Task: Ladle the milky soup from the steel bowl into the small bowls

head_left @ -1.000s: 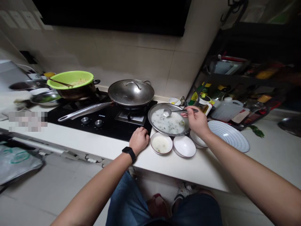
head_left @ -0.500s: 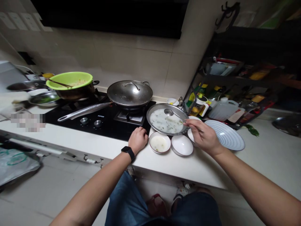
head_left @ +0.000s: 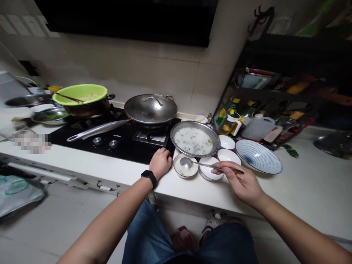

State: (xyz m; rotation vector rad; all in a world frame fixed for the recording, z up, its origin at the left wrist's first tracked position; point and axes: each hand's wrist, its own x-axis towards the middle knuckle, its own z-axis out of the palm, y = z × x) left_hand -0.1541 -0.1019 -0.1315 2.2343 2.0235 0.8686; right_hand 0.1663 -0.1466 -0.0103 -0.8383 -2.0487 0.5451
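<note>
My right hand (head_left: 242,182) grips the handle of a metal ladle (head_left: 186,162), its bowl over the small bowl of white soup (head_left: 183,174). Just behind stands a wide metal basin (head_left: 216,148) of white soup with green bits. A white bowl (head_left: 209,171) with nothing visible in it sits under the ladle's handle, and two more white bowls (head_left: 227,142) are beside the basin. My left hand (head_left: 160,162), a watch on its wrist, rests with curled fingers on the counter edge, left of the soup bowl. It holds nothing that I can see.
On the black stove (head_left: 90,146) stand a lidded wok (head_left: 150,108) with a long handle and a pot under a green basin (head_left: 79,90) with chopsticks. A blue-patterned plate (head_left: 261,157) lies to the right. Behind it, a dark rack (head_left: 247,90) holds bottles.
My right hand has brought the ladle from over the metal basin down and toward me, over the small soup bowl. My left hand has stayed in place.
</note>
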